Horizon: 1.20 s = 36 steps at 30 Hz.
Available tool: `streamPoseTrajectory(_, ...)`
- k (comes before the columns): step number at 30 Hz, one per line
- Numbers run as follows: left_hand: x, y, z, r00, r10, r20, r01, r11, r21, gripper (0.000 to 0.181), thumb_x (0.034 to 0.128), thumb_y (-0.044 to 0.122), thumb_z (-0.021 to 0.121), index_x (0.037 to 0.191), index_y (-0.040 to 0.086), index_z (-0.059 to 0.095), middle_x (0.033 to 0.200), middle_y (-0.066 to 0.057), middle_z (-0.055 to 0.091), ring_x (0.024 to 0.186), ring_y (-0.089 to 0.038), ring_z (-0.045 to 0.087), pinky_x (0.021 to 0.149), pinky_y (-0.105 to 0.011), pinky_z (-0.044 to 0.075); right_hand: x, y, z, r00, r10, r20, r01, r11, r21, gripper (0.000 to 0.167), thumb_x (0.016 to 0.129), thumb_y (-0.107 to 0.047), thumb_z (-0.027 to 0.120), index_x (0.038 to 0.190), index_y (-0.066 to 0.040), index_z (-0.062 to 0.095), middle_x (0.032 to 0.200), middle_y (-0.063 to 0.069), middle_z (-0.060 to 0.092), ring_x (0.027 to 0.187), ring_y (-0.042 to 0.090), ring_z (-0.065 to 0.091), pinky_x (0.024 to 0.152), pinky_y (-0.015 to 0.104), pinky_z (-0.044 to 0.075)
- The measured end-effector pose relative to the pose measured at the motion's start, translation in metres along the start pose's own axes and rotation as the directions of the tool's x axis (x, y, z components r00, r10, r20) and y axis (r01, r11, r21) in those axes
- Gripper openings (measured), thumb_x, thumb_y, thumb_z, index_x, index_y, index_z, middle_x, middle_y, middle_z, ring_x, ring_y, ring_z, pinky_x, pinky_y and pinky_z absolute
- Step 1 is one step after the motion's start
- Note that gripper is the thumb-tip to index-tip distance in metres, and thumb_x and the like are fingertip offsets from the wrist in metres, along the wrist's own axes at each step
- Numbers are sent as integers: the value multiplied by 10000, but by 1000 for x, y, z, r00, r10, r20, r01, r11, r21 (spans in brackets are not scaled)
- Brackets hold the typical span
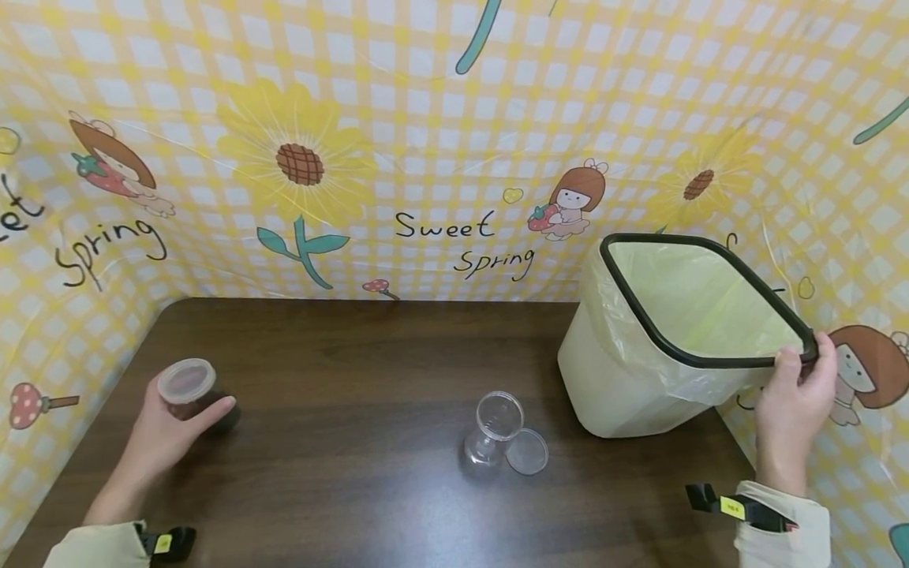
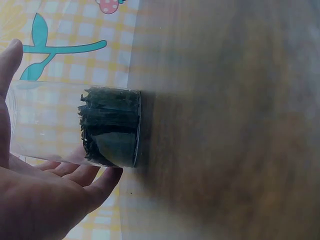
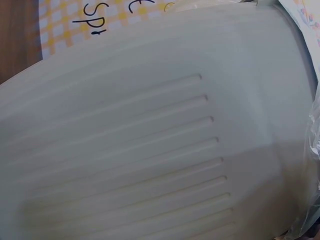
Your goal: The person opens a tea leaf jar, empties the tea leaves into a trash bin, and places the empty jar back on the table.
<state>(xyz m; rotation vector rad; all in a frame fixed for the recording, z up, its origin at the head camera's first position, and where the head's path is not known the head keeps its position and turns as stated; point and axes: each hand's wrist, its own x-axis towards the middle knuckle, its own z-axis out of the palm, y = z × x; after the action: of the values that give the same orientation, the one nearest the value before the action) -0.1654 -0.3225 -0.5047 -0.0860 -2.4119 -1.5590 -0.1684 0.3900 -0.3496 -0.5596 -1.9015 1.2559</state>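
Note:
At the table's left, my left hand curls round a clear jar with a translucent lid. In the left wrist view, dark contents fill the jar's base end, and the fingers of my left hand lie along its side. My right hand pinches the black rim of a pale bin at its near right corner, thumb and fingers on either side. The right wrist view shows the bin's ridged wall up close; my right hand is out of that view.
An uncovered clear container stands near the middle of the brown table, with a clear round lid lying beside it. A light plastic liner covers the bin's inside. Checked yellow sheeting rises behind the table and at both sides.

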Motion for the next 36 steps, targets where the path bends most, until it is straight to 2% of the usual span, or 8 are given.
streamPoseTrajectory(6, 2, -1, 1, 1000, 7, -6, -7, 1000, 7, 479, 859, -48, 772, 1239, 106, 524, 1070, 17, 565, 951, -38, 573, 815, -117, 450, -1, 0, 0, 1000, -6, -2, 6, 1000, -1, 473, 1020, -189, 398, 1486, -149, 469, 1138, -73, 449, 1013, 87, 411, 870, 201, 308)
streamPoseTrajectory(11, 1, -1, 0, 1000, -29, -10, 29, 999, 20, 507, 880, 3, 773, 1259, 191, 494, 1119, 25, 536, 993, -10, 557, 819, -98, 433, 0, 0, 1, 1000, -4, -1, 4, 1000, -5, 477, 1022, -191, 397, 1492, -150, 464, 1124, -75, 442, 996, 84, 407, 851, 207, 302)
streamPoseTrajectory(16, -1, 2, -1, 997, -83, 1, 83, 996, 42, 554, 909, 86, 772, 1299, 266, 423, 1165, 39, 485, 1021, 15, 526, 808, -83, 421, 1, 1, 1, 1000, -26, -8, 26, 1000, -8, 487, 1017, -188, 397, 1494, -124, 467, 1166, -71, 465, 1026, 83, 419, 896, 198, 318)
streamPoseTrajectory(21, -3, 4, -1, 989, -146, 8, 145, 986, 81, 677, 931, 182, 766, 1429, 204, 308, 1230, 68, 409, 1038, 89, 448, 784, -59, 389, 1, 2, 1, 999, -35, -11, 35, 999, -2, 493, 1017, -192, 398, 1496, -99, 462, 1171, -75, 474, 1032, 80, 430, 903, 191, 331)
streamPoseTrajectory(27, -4, 5, -1, 979, -201, 36, 194, 971, 137, 761, 945, 261, 752, 1469, -7, 269, 1307, -124, 423, 1020, 65, 423, 739, -96, 372, 1, 3, 1, 999, -35, -17, 35, 999, -4, 495, 1012, -195, 399, 1493, -102, 469, 1190, -71, 483, 1041, 80, 430, 917, 192, 333)
streamPoseTrajectory(31, -5, 6, -1, 965, -258, 42, 247, 953, 176, 770, 950, 329, 738, 1445, -70, 303, 1327, -198, 458, 978, 84, 422, 711, -136, 360, 0, 2, 1, 999, -31, -12, 31, 1000, -4, 498, 1019, -198, 397, 1504, -104, 454, 1228, -52, 483, 1059, 84, 427, 926, 188, 337)
streamPoseTrajectory(36, -5, 7, -1, 969, -242, 47, 229, 956, 183, 672, 947, 314, 745, 1374, -60, 384, 1262, -163, 512, 942, 105, 456, 710, -138, 376, 0, 2, 0, 1000, -27, -15, 27, 1000, -16, 499, 1016, -200, 400, 1503, -109, 459, 1173, -82, 469, 1032, 80, 418, 901, 195, 321)
